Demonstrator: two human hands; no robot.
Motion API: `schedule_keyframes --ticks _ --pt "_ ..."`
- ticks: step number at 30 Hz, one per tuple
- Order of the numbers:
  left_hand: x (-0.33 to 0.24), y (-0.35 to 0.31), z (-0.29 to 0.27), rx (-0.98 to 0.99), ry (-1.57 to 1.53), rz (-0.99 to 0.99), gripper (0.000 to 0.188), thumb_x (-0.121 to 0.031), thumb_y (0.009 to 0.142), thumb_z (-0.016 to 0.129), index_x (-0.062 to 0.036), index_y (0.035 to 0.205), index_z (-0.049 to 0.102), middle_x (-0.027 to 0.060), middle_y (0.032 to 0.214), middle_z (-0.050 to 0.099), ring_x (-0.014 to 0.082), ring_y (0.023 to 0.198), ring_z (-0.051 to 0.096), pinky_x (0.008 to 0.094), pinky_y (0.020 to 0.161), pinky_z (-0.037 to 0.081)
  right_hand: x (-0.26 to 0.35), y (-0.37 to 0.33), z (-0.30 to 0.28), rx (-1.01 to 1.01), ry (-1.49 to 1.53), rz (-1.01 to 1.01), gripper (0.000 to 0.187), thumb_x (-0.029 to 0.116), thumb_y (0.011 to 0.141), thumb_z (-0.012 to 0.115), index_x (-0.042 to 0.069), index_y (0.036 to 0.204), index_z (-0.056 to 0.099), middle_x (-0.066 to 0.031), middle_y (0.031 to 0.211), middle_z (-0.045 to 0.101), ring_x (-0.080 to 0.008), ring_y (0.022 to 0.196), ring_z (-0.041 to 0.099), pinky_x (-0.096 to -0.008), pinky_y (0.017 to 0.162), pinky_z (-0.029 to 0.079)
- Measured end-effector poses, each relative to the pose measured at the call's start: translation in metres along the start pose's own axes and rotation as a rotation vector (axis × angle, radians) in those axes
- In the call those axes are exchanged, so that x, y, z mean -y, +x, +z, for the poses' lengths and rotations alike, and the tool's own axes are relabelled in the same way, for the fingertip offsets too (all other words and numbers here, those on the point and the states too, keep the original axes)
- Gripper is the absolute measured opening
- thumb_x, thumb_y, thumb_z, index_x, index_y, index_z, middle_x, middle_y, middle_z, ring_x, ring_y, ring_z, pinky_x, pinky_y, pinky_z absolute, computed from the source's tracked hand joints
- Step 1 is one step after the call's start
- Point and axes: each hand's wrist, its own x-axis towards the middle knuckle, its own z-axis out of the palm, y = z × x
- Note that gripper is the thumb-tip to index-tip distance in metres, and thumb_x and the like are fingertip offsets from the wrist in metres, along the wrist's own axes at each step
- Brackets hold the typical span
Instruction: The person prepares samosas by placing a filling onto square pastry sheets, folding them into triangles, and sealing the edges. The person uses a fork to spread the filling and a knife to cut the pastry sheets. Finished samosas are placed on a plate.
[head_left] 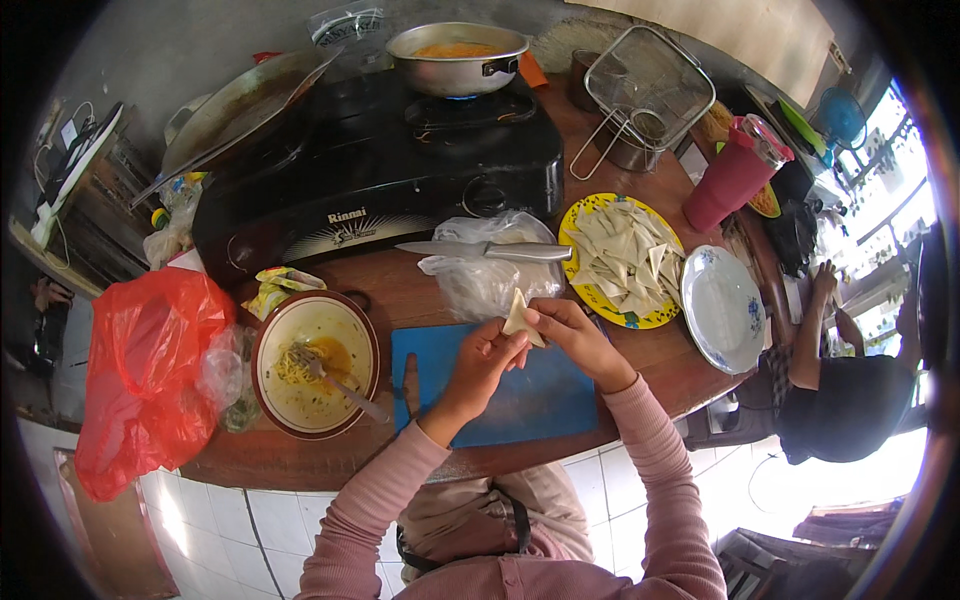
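A brown wooden table (655, 362) spread beneath the fingers (510, 347). Below them, reaching toward its near edge, lay a blue board (540, 415). Just beyond them sat a clear bag (455, 292), and farther past it a black stove (390, 180). To their left stood a bowl (285, 335), with a packet (270, 293) near its far rim. To their right were a yellow plate (665, 318), a white plate (722, 310) just beside it and, farther off, a pink cup (725, 182).

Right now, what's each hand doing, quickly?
Left hand: closed, holding the folded dough triangle.
Right hand: closed, holding the same triangle.
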Motion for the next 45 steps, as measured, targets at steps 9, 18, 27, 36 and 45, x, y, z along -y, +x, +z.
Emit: schedule_keyframes --ticks 9,18,27,36,45 --pt "-0.002 -0.001 0.001 0.067 -0.019 0.003 0.017 -0.018 0.09 0.056 -0.0045 0.099 0.058 0.0002 0.078 0.054 0.0064 0.066 0.045 0.0198 0.058 0.034 0.003 -0.002 0.001 0.119 0.203 -0.007 0.022 0.023 0.092 0.056 0.002 0.085 0.061 0.0005 0.075 0.06 -0.0048 0.07 0.053 -0.0199 0.062 0.041" --pt "-0.006 -0.002 0.0 0.084 0.122 -0.055 0.017 -0.017 0.09 0.056 -0.0008 0.091 0.061 0.0037 0.074 0.059 0.0079 0.064 0.05 0.0201 0.058 0.038 -0.002 -0.002 0.001 -0.09 0.152 -0.111 0.021 0.019 0.091 0.056 0.002 0.079 0.059 0.0006 0.073 0.059 -0.0044 0.069 0.055 -0.0216 0.062 0.043" --pt "-0.005 0.001 0.004 0.124 0.105 -0.036 0.031 -0.025 0.093 0.052 0.0025 0.085 0.062 0.0078 0.072 0.06 0.0127 0.066 0.055 0.0254 0.062 0.044 -0.006 0.002 0.009 -0.122 0.157 -0.134 0.021 0.015 0.089 0.058 0.0 0.074 0.057 -0.0012 0.079 0.05 -0.0078 0.071 0.049 -0.0233 0.067 0.038" --pt "-0.003 -0.002 0.001 0.133 0.028 -0.048 0.028 -0.022 0.092 0.051 0.0025 0.083 0.061 0.0088 0.073 0.06 0.0145 0.065 0.057 0.027 0.061 0.044 -0.006 -0.001 0.008 -0.054 0.165 -0.11 0.02 0.017 0.088 0.057 -0.001 0.078 0.06 -0.0019 0.083 0.05 -0.0091 0.08 0.05 -0.0237 0.074 0.038" --pt "-0.003 -0.003 0.001 0.146 -0.074 -0.095 0.026 -0.019 0.09 0.054 0.0032 0.079 0.061 0.0079 0.072 0.059 0.0143 0.062 0.054 0.0271 0.058 0.043 -0.005 -0.002 0.008 0.037 0.217 -0.06 0.021 0.021 0.088 0.057 0.001 0.082 0.061 -0.0007 0.084 0.052 -0.0077 0.078 0.051 -0.0229 0.072 0.039"
